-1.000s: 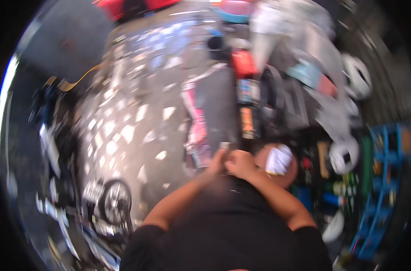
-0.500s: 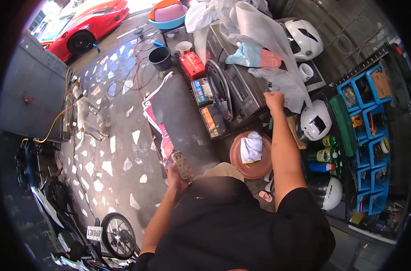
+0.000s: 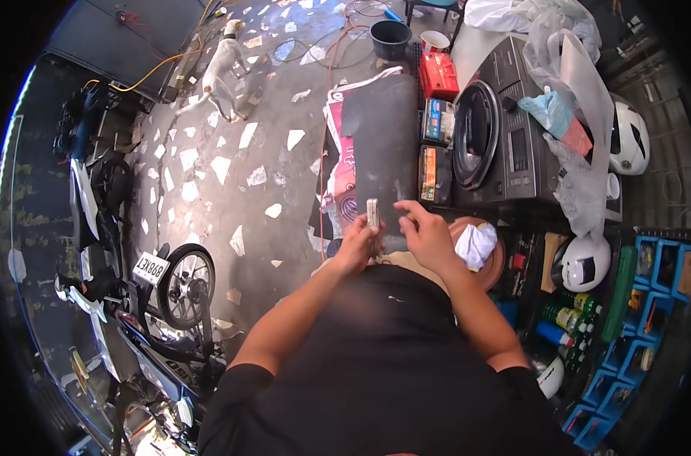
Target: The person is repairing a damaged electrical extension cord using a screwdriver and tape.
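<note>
My left hand (image 3: 353, 247) is wrapped round a phone (image 3: 373, 213) in a light case, held nearly edge-on in front of my lap. Just to its right hovers my right hand (image 3: 429, 239), with the index finger reaching toward the phone and the other fingers loosely bent. A small gap separates that finger from the phone, and I see nothing in this hand. Beyond both hands lies a long dark bench (image 3: 383, 144) with a pink-and-white printed sheet (image 3: 338, 163) along its left side. A white cloth (image 3: 476, 246) rests on a round brown lid (image 3: 491, 275) right of my right hand.
Boxed batteries (image 3: 437, 120) line the bench's right side, beside a dark front-loading washing machine (image 3: 513, 144) with its door ajar. White helmets (image 3: 586, 264), bottles (image 3: 562, 315) and blue bins (image 3: 627, 342) stand at right. A motorcycle (image 3: 186, 285) and a dog (image 3: 222, 72) are at left.
My right hand has come from beside the washing machine to near the phone, its fist loosening. The phone has turned edge-on in my left hand. The view has swung left.
</note>
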Available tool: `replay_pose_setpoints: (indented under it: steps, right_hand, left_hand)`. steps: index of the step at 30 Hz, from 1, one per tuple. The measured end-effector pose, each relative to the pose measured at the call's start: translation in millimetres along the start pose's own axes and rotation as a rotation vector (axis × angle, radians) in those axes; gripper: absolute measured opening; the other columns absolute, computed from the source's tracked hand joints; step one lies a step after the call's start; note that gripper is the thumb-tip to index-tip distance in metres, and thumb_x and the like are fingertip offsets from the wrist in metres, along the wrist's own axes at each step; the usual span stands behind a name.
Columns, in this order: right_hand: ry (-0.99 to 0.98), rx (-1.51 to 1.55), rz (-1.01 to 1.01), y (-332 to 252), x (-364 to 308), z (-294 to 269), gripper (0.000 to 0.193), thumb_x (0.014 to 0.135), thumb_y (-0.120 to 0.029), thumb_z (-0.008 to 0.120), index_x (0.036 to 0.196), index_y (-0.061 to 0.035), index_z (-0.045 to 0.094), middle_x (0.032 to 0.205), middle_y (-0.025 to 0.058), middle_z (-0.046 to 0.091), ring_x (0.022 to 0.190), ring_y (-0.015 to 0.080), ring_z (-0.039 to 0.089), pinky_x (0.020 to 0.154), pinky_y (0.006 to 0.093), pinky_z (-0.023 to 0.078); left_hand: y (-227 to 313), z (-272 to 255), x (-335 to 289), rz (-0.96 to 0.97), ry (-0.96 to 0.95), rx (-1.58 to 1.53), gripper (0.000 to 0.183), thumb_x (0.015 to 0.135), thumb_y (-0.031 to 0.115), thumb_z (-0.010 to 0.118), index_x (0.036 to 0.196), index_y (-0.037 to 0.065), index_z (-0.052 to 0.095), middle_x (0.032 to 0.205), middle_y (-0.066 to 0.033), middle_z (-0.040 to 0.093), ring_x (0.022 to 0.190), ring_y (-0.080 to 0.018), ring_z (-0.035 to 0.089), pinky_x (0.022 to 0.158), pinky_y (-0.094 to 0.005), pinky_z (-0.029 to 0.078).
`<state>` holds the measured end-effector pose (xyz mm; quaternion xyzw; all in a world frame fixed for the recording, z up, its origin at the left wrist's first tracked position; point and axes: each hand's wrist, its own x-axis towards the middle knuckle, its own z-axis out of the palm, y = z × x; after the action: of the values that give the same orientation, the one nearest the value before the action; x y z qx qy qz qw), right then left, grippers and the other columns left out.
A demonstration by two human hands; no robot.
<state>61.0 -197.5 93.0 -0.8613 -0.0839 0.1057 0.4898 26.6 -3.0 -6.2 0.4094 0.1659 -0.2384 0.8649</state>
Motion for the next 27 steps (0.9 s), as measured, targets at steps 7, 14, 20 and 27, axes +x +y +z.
replay_pose_setpoints:
  steps: [7, 14, 20, 27]
  right_hand:
    - [-0.101, -0.252, -0.039, -15, 13, 41, 0.014, 0.091, -0.015, 0.062, 0.102, -0.0066, 0.066, 0.081, 0.019, 0.071, 0.08, 0.0414, 0.07, 0.073, 0.0515, 0.056]
    - [0.003, -0.138, -0.029, -27, 14, 66, 0.011, 0.088, -0.011, 0.064, 0.094, -0.0016, 0.065, 0.074, 0.0231, 0.069, 0.073, 0.0438, 0.069, 0.069, 0.0506, 0.056]
    - [0.099, -0.142, -0.026, -22, 13, 74, 0.01, 0.088, -0.011, 0.063, 0.09, -0.0011, 0.063, 0.074, 0.0243, 0.069, 0.073, 0.0442, 0.069, 0.069, 0.0515, 0.056]
    - [0.036, -0.307, 0.077, -26, 4, 78, 0.008, 0.085, -0.007, 0.06, 0.089, -0.0009, 0.065, 0.077, 0.0267, 0.069, 0.073, 0.0469, 0.068, 0.072, 0.0538, 0.056]
  left_hand:
    - [15, -2, 2, -0.012, 0.044, -0.197, 0.039, 0.106, 0.045, 0.052, 0.133, 0.018, 0.044, 0.12, -0.005, 0.056, 0.111, -0.0221, 0.058, 0.097, -0.0446, 0.049]
    - [14, -4, 6, 0.036, -0.031, -0.227, 0.041, 0.109, 0.053, 0.037, 0.134, 0.02, 0.043, 0.131, -0.0073, 0.053, 0.125, -0.0224, 0.052, 0.11, -0.0426, 0.041]
    - [24, 15, -3, 0.072, 0.067, -0.159, 0.032, 0.11, 0.046, 0.04, 0.126, 0.019, 0.039, 0.115, -0.0032, 0.051, 0.115, -0.0189, 0.053, 0.102, -0.0396, 0.044]
    - [12, 0, 16, 0.181, 0.167, 0.178, 0.063, 0.106, 0.054, 0.047, 0.143, 0.005, 0.028, 0.132, -0.0122, 0.047, 0.123, -0.021, 0.048, 0.105, -0.0355, 0.042]
